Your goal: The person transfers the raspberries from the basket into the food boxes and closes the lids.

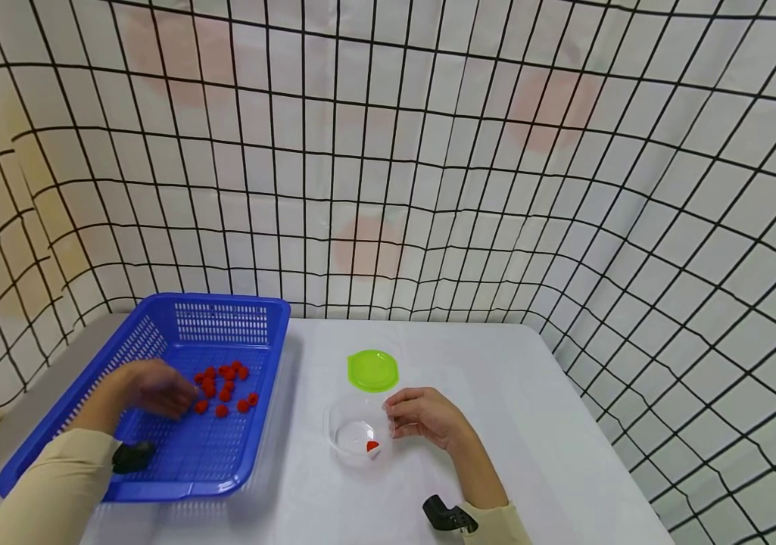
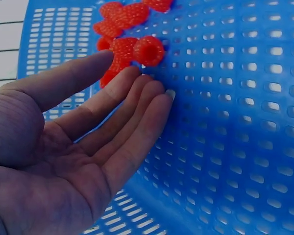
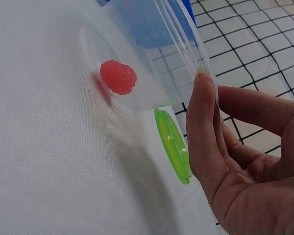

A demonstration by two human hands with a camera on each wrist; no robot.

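Note:
Inside a blue plastic basket (image 1: pixel 213 458), my left hand (image 1: pixel 152 390) hovers beside a loose group of red raspberries (image 1: pixel 226 395). The left wrist view shows its fingers extended and gently bent, with the thumb and index fingertips close to the nearest raspberries (image 2: pixel 149 51) and nothing visibly held. My right hand (image 1: pixel 428 416) pinches the rim of a clear plastic tub (image 1: pixel 340 435) between thumb and fingers, at the tub's right side. One raspberry (image 3: pixel 118 77) lies at the bottom of the tub, which stands upright on the table.
A green lid (image 1: pixel 374 371) lies flat just behind the tub. The white-covered table (image 1: pixel 531 454) holds the basket on its left side. Black netting (image 1: pixel 388 197) over white sheeting surrounds the back and sides.

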